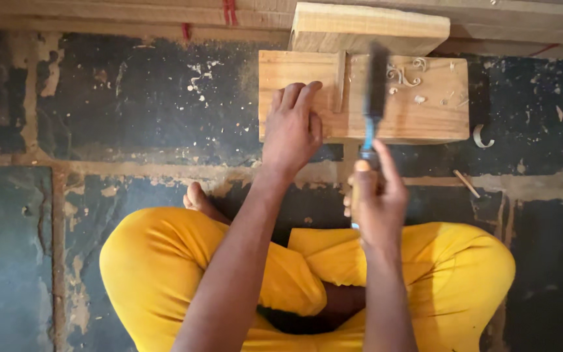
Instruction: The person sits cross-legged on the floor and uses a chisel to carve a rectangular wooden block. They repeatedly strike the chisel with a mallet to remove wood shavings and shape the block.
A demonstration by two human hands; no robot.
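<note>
I sit cross-legged in yellow trousers on a dark floor. My left hand (292,127) rests flat on a pale wooden block (425,117), fingers spread beside a thin upright strip of wood (340,81) on the block. In my right hand (376,202) is a tool with a blue handle (367,133), gripped low; its dark blurred head (377,78) hovers over the middle of the block. Curled wood shavings (404,76) lie on the block's right half.
A thicker timber piece (366,29) lies across the far edge of the block. Long planks (131,13) with red marks run along the top. Shavings (481,137) and a small stick (466,183) lie on the worn floor to the right.
</note>
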